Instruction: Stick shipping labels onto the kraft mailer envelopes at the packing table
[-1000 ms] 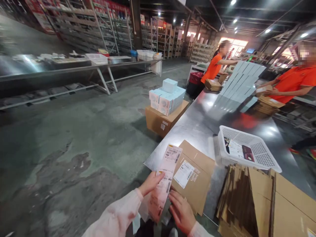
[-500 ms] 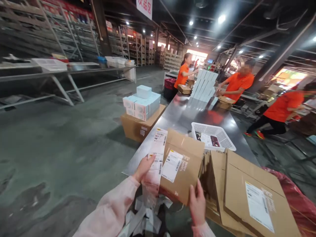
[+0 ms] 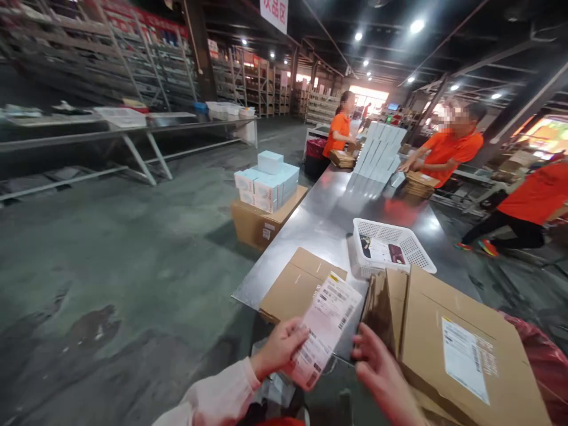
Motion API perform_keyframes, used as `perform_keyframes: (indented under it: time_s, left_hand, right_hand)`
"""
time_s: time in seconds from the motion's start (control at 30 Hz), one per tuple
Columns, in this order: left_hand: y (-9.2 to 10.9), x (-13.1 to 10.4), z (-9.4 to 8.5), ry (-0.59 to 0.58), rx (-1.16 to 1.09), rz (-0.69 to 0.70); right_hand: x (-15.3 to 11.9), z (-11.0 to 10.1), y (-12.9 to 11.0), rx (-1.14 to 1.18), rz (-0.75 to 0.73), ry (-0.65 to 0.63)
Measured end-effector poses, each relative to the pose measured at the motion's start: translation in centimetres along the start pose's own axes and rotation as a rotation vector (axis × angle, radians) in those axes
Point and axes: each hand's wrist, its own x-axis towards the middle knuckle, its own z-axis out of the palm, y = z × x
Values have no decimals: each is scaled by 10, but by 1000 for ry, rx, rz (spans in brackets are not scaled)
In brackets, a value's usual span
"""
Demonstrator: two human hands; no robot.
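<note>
My left hand (image 3: 283, 348) is closed on a strip of printed shipping labels (image 3: 327, 328), its thumb on top. Behind the strip, a flattened cardboard box (image 3: 290, 284) lies at the near left corner of the metal table (image 3: 328, 204). The labels cover part of its right side. My right hand (image 3: 377, 364) is empty, fingers apart and slightly curled, close to the left edge of a leaning stack of flattened cartons. The front carton (image 3: 426, 319) of that stack bears a white shipping label (image 3: 465, 358).
A white plastic basket (image 3: 419, 251) holding papers and small items stands beyond the stack. Pale blue boxes (image 3: 377, 154) are piled farther along the table. More blue boxes (image 3: 277, 180) sit on a brown carton (image 3: 252, 225) on the floor. Several people in orange shirts are nearby.
My right hand has let go of the labelled carton and moved right towards the stack. A flattened carton now lies on the table corner. My left hand has tilted the label strip rightward.
</note>
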Motion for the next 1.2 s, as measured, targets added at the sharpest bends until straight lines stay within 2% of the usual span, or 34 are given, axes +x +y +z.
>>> perform_keyframes:
  time_s: [0.03, 0.1, 0.13, 0.2, 0.27, 0.37, 0.47, 0.57, 0.63, 0.7, 0.8, 0.87, 0.93, 1.03, 1.1, 1.17, 1.2]
  left_hand:
    - [-5, -2, 2, -29, 64, 3]
    - [-9, -4, 0, -38, 183, 31]
    - [-9, -3, -3, -12, 206, 53]
    - [-6, 1, -12, 93, 164, 84]
    - [-5, 6, -21, 195, 104, 73]
    - [-12, 11, -27, 293, 150, 25]
    - [-30, 15, -24, 403, 192, -2]
    - [-49, 22, -25, 519, 166, -22]
    - [-62, 28, -33, 482, 125, -64]
    - [-74, 33, -47, 334, 62, -134]
    - [-95, 31, -72, 138, -18, -254]
    - [-111, 19, -88, 121, -27, -313]
    - [-124, -1, -102, 137, -19, -358]
    - [-133, -39, -123, 159, 25, -426]
    - [-128, -57, -135, 183, 68, -469]
    - [-116, -60, -145, 219, 136, -493]
    - [-107, -53, -148, 252, 169, -489]
  right_hand:
    - [-6, 44, -5, 152, 20, -181]
    - [-18, 115, -9, 341, 79, -285]
    - [-23, 140, -7, 394, 102, -304]
    - [-26, 170, -2, 409, 124, -353]
    - [-18, 178, 2, 368, 72, -392]
    - [5, 173, -1, 260, -57, -378]
    - [25, 170, -4, 133, -104, -446]
    - [37, 177, 6, 84, -83, -484]
    - [51, 185, 18, 25, -104, -462]
    - [75, 196, 31, -66, -163, -384]
    - [127, 217, 47, -190, -209, -233]
    - [158, 232, 53, -256, -180, -170]
    - [176, 247, 55, -316, -157, -112]
    - [177, 264, 55, -389, -155, -17]
    - [168, 273, 58, -516, -242, -38]
    - [157, 284, 65, -661, -415, -216]
    - [151, 292, 68, -675, -487, -280]
